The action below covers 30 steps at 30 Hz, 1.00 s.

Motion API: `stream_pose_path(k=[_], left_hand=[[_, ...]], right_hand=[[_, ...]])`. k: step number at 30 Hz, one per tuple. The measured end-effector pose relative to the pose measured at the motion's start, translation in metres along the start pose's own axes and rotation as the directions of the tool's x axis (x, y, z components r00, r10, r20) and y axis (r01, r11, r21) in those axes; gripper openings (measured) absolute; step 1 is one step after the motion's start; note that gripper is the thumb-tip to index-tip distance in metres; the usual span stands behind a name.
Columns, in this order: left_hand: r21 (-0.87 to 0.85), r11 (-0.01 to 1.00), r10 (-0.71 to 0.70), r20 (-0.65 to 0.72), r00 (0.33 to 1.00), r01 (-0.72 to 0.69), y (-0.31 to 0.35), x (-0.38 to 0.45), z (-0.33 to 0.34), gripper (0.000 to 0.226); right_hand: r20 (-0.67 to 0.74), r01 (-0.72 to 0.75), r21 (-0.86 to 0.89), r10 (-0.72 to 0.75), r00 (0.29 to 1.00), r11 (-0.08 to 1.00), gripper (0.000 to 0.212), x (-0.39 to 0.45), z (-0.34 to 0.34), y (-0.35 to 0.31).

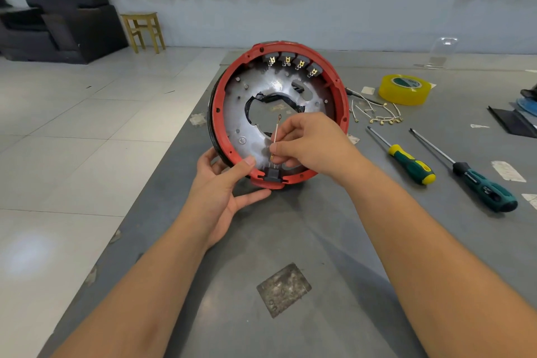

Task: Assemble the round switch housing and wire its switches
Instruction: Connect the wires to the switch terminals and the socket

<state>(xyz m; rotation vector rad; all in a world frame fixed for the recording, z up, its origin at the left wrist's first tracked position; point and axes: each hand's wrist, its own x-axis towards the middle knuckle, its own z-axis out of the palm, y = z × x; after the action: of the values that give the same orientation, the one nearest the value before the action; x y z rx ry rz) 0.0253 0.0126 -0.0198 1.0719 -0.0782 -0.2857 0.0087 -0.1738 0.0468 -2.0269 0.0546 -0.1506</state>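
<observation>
- Housing (pixel 279 113): round, red-rimmed, tilted on edge on the desk (pixel 290 241) so its inside faces the person.
- Left hand (pixel 229 180): grip pinching the lower rim, steadying it.
- Right hand (pixel 308 142): grip pinching a short wire (pixel 276 136) just above the bottom switch (pixel 272 174), apparently for connection.

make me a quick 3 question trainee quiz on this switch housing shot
1. True or false: the left hand steadies the red housing at its lower rim.
2. What does the right hand pinch? A) short wire B) screwdriver C) tape
3. How many switches sit along the housing's top inner edge?

Key: 1 true; 2 A; 3 four. The two screwdrivers and the yellow tape roll lie untouched on the table.
</observation>
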Motion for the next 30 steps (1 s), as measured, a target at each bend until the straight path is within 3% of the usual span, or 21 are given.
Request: stream_pose_path(k=[6, 14, 30], left_hand=[[-0.085, 0.996, 0.031, 0.041, 0.999, -0.028, -0.0024, -0.0031, 0.0022, 0.069], [-0.057, 0.996, 0.071, 0.025, 0.997, -0.069, -0.0065, -0.0068, 0.0058, 0.054], [-0.107, 0.99, 0.091, 0.024, 0.996, -0.088, -0.0088, -0.0076, 0.0037, 0.06]], right_hand=[[0.041, -0.002, -0.04, 0.004, 0.999, 0.999, 0.01, 0.0021, 0.0014, -0.0023], [0.061, -0.032, -0.049, 0.035, 0.998, 0.998, 0.01, 0.0005, 0.0006, -0.0016], [0.067, -0.046, -0.072, 0.05, 0.997, 0.996, 0.011, -0.0002, 0.0036, -0.0043]])
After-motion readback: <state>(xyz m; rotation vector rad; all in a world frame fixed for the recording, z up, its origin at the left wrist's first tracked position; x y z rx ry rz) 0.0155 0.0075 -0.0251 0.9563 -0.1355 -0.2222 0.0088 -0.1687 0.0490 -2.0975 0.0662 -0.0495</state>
